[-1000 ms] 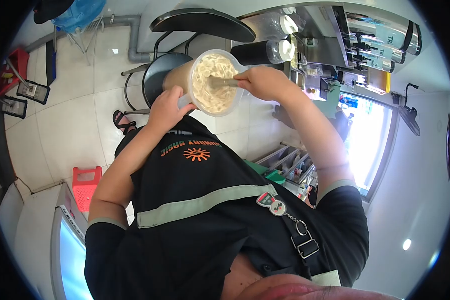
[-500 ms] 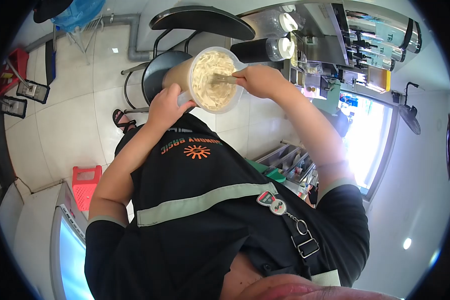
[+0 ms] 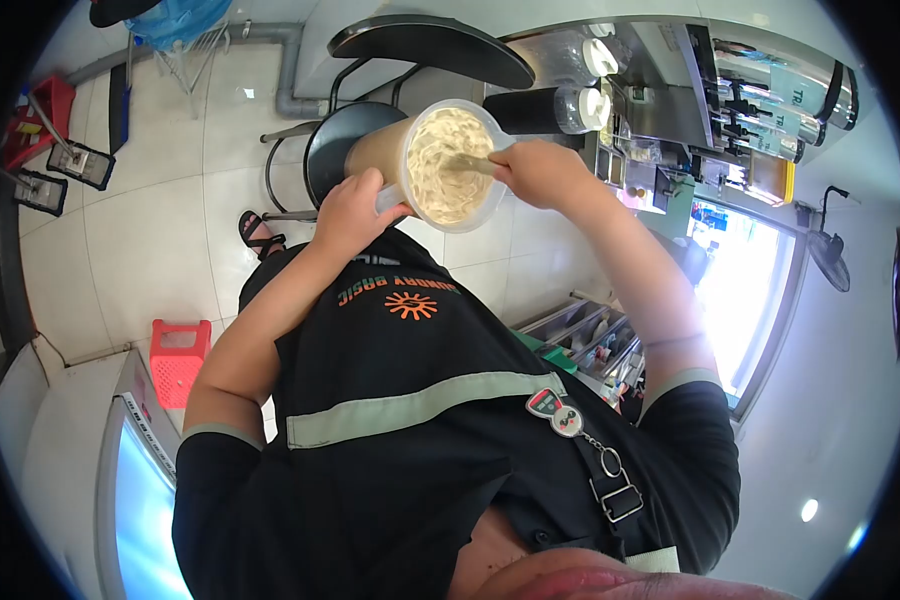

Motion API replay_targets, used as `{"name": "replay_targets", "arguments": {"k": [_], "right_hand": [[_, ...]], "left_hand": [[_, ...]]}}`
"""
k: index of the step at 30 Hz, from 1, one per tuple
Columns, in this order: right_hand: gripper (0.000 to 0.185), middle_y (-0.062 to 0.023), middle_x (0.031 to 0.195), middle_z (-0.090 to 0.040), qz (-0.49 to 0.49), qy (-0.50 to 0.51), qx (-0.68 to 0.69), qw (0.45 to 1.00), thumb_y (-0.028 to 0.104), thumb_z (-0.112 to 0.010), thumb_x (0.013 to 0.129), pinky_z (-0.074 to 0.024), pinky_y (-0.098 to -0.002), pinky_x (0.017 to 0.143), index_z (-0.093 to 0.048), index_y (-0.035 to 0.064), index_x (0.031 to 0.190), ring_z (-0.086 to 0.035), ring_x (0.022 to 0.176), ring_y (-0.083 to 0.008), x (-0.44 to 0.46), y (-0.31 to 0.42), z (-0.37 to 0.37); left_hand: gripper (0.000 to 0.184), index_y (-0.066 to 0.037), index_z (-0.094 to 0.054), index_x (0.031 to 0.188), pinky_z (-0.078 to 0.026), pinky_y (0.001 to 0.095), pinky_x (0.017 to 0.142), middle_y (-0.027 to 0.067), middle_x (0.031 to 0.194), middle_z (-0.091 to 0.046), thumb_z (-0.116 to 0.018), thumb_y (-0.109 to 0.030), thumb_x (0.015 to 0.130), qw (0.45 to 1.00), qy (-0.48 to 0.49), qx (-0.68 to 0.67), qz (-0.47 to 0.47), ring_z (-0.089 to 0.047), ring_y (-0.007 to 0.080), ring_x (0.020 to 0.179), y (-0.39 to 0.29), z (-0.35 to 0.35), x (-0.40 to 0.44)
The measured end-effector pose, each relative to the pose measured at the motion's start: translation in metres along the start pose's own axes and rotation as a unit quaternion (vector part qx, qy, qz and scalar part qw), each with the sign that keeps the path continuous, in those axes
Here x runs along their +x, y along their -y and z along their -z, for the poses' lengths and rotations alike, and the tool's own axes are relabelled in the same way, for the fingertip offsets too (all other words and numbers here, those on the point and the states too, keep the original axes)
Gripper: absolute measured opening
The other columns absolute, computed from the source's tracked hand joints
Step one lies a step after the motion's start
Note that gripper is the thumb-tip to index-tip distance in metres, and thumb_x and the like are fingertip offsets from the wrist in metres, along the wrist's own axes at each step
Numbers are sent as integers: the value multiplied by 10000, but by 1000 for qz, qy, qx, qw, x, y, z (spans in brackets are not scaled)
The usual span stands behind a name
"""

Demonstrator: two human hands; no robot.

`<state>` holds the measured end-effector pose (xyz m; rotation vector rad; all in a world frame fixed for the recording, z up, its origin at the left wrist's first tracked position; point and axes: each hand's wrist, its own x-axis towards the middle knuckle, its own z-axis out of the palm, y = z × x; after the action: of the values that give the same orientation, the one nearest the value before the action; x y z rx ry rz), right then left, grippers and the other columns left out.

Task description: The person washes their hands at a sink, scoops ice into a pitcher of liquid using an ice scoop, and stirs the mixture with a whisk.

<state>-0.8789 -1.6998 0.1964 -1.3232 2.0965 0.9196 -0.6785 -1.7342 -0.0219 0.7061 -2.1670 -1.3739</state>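
A large translucent plastic pitcher (image 3: 375, 152) holds a thick, pale cream mixture (image 3: 448, 195) with a swirled, streaky surface. My left hand (image 3: 350, 216) is closed round the pitcher's handle, at the near side of the rim. Above the opening, my right hand (image 3: 542, 175) grips the handle of a whisk (image 3: 475, 164). The whisk's lower end is in the mixture and smeared by motion. Behind the pitcher is a black round stool seat (image 3: 328, 165). Whether the pitcher's base rests on it, I cannot tell.
A black chair back (image 3: 430, 48) stands beyond the pitcher. At the upper right, a counter carries white-capped jugs (image 3: 592, 108) and steel dispensers (image 3: 770, 95). A red plastic stool (image 3: 180, 362) is on the tiled floor at left, near a lit fridge (image 3: 150, 510).
The whisk has shifted within the mixture, and its wires are more blurred. Both hands keep their grip. The whole scene sits slightly further right in the view.
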Motion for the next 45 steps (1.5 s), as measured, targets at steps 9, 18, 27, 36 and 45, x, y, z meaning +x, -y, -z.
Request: {"name": "replay_targets", "arguments": {"k": [9, 18, 27, 36, 45], "right_hand": [[292, -91, 1033, -717, -20, 48, -51, 997, 330, -584, 939, -544, -428, 801, -698, 233, 1190, -680, 953, -296, -6, 5, 3], [283, -68, 1054, -714, 2, 46, -20, 999, 352, -573, 951, -544, -426, 828, -702, 248, 1180, -676, 987, -292, -8, 3, 11], [298, -80, 1026, -723, -5, 39, 41, 998, 357, -573, 946, -543, -416, 829, -703, 228, 1180, -686, 964, -287, 2, -9, 5], [315, -101, 1079, -716, -39, 36, 13, 999, 365, -598, 929, -533, -409, 866, -712, 206, 1176, -669, 1028, -300, 9, -10, -5], [294, -83, 1062, -717, -35, 57, 5, 998, 368, -574, 944, -534, -417, 848, -711, 242, 1172, -669, 1000, -301, 4, -6, -1]], "left_hand": [[513, -42, -482, 860, -486, 464, 709, 160, 823, -620, -800, -424, 734, 1000, 8, -3, 16, -620, 375, 817, 2, 1, 1], [524, -39, -486, 844, -485, 456, 711, 153, 826, -621, -794, -448, 735, 1000, 7, 14, 2, -618, 375, 815, 0, -3, 0], [514, -22, -492, 853, -472, 459, 713, 164, 814, -596, -810, -410, 741, 1000, 7, -3, 12, -596, 371, 824, 0, -1, 2], [511, -28, -501, 884, -474, 458, 721, 153, 828, -613, -811, -407, 739, 998, 22, -28, 42, -610, 364, 824, -2, 3, 2], [482, -37, -535, 852, -470, 455, 733, 144, 857, -639, -795, -426, 737, 1000, 8, -12, 16, -621, 361, 848, 1, 4, 4]]}}
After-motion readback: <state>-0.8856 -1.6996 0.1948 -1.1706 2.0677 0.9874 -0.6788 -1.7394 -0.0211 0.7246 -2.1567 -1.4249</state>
